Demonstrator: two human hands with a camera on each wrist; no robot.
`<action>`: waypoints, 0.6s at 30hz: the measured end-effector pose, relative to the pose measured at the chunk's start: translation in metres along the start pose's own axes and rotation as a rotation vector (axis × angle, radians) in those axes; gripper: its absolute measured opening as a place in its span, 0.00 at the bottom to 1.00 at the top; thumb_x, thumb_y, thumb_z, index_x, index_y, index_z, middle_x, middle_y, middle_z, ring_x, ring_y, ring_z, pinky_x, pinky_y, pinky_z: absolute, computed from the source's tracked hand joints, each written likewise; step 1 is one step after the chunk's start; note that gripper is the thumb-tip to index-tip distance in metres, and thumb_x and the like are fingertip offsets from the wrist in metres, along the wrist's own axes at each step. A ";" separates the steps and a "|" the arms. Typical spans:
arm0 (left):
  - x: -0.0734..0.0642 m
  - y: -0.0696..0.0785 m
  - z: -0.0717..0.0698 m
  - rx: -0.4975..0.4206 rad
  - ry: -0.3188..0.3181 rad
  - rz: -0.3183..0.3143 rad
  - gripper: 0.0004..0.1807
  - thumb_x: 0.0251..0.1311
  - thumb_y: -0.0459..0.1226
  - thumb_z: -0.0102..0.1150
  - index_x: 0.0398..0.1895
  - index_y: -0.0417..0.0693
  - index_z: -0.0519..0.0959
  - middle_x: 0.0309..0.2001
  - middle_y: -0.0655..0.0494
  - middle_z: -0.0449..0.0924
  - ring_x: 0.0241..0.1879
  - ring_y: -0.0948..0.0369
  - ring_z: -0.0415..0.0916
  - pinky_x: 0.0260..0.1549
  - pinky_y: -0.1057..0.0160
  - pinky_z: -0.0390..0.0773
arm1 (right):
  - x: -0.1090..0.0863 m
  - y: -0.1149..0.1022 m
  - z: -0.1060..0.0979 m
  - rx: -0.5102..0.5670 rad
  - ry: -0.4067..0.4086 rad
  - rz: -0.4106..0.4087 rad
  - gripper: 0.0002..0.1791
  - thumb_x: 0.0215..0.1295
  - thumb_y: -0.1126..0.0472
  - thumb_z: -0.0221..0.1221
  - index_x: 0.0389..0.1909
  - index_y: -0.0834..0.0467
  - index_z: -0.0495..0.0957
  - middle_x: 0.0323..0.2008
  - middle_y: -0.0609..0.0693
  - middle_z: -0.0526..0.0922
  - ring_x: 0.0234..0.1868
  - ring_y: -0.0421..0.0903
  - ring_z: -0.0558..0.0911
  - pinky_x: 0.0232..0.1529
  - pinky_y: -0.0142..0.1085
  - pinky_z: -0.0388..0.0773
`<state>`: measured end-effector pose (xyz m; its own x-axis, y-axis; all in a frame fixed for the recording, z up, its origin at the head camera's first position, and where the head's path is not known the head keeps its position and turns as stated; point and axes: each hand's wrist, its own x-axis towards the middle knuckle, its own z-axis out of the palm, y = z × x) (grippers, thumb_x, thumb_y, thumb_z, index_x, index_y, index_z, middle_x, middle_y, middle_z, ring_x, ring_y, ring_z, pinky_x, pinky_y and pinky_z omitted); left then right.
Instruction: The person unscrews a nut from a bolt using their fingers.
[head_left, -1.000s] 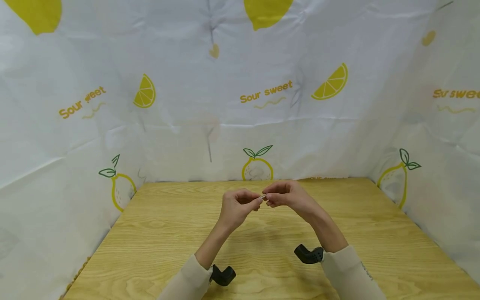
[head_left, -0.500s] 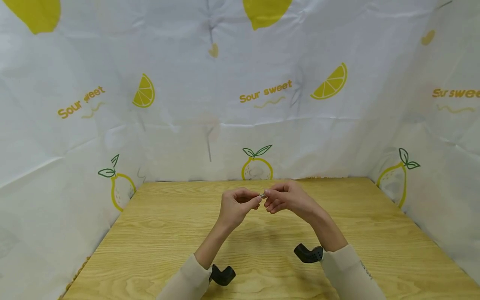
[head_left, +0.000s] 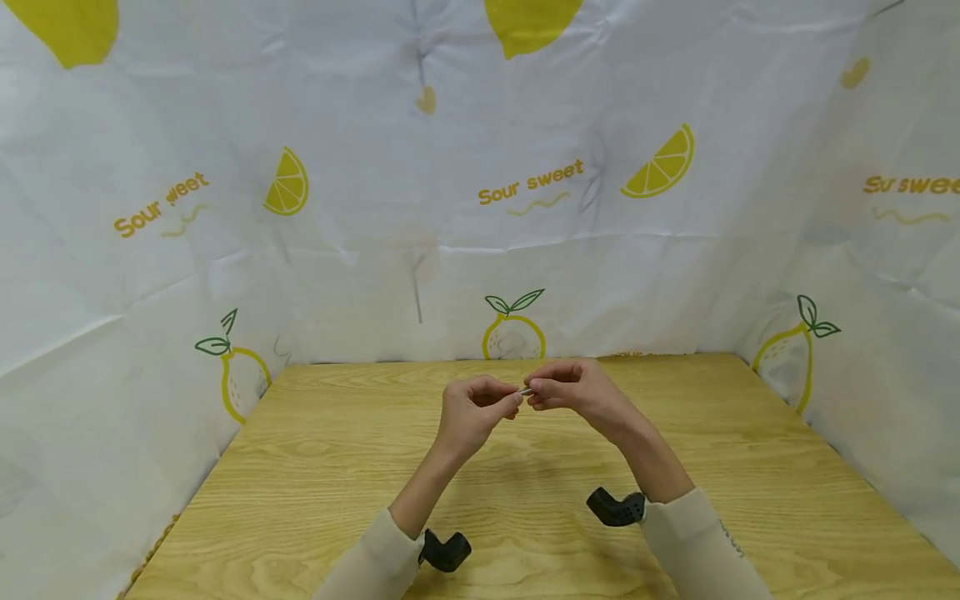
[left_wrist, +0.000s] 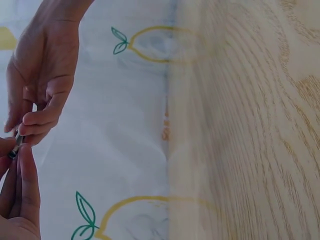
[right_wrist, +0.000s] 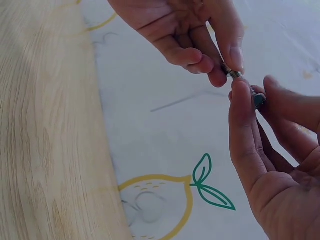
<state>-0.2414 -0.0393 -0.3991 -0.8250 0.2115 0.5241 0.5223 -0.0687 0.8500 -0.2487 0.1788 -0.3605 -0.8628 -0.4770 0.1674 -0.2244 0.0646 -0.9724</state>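
A thin metal screw (head_left: 524,391), small in the head view, bridges the fingertips of both hands above the table. My left hand (head_left: 471,415) pinches one end between thumb and fingers. From the other side, my right hand (head_left: 584,395) pinches the opposite end with thumb and index finger. In the right wrist view, threads show on the screw (right_wrist: 234,74) beside the left fingertips (right_wrist: 236,57), and a teal-dark end (right_wrist: 259,100) sits between the right thumb and fingers. In the left wrist view, fingers cover much of the screw (left_wrist: 17,144).
The wood-grain table (head_left: 360,483) spreads under both hands. White cloth (head_left: 360,300) with lemon prints rises behind it and at both sides. Black curved mounts (head_left: 446,551) stick out from both cuffs.
The right hand's fingers shift around its end of the screw: they dip and curl half a second ago, then rise and straighten again now. The left hand stays nearly still.
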 end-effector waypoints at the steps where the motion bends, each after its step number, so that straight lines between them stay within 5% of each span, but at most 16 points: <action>1: 0.000 0.001 0.000 -0.001 -0.003 0.001 0.06 0.62 0.30 0.70 0.37 0.32 0.88 0.35 0.30 0.87 0.28 0.59 0.88 0.34 0.64 0.89 | 0.000 0.000 0.000 0.005 0.002 -0.005 0.22 0.74 0.65 0.61 0.58 0.80 0.75 0.41 0.45 0.89 0.43 0.44 0.90 0.51 0.37 0.88; 5: 0.000 0.001 0.001 -0.007 -0.009 0.002 0.06 0.62 0.29 0.70 0.37 0.31 0.88 0.34 0.30 0.86 0.29 0.55 0.89 0.34 0.63 0.89 | -0.001 0.001 -0.001 0.017 0.005 0.009 0.22 0.74 0.66 0.60 0.60 0.79 0.74 0.42 0.45 0.89 0.43 0.44 0.90 0.50 0.37 0.88; 12: -0.001 0.000 0.001 0.000 -0.004 0.008 0.06 0.62 0.29 0.70 0.37 0.31 0.88 0.33 0.31 0.86 0.27 0.66 0.86 0.33 0.64 0.88 | -0.001 -0.001 -0.004 0.026 -0.029 0.056 0.22 0.74 0.65 0.60 0.59 0.79 0.73 0.40 0.49 0.90 0.38 0.41 0.90 0.47 0.39 0.89; 18: 0.000 -0.002 -0.001 0.006 0.020 -0.021 0.06 0.62 0.30 0.70 0.37 0.32 0.88 0.34 0.32 0.86 0.27 0.66 0.86 0.33 0.64 0.89 | -0.002 -0.003 -0.006 -0.019 0.077 0.055 0.20 0.74 0.64 0.61 0.58 0.76 0.76 0.41 0.49 0.89 0.39 0.41 0.90 0.48 0.39 0.89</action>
<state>-0.2429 -0.0398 -0.4011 -0.8399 0.1933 0.5071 0.5060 -0.0587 0.8605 -0.2493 0.1847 -0.3571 -0.9060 -0.4038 0.1266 -0.1837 0.1059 -0.9773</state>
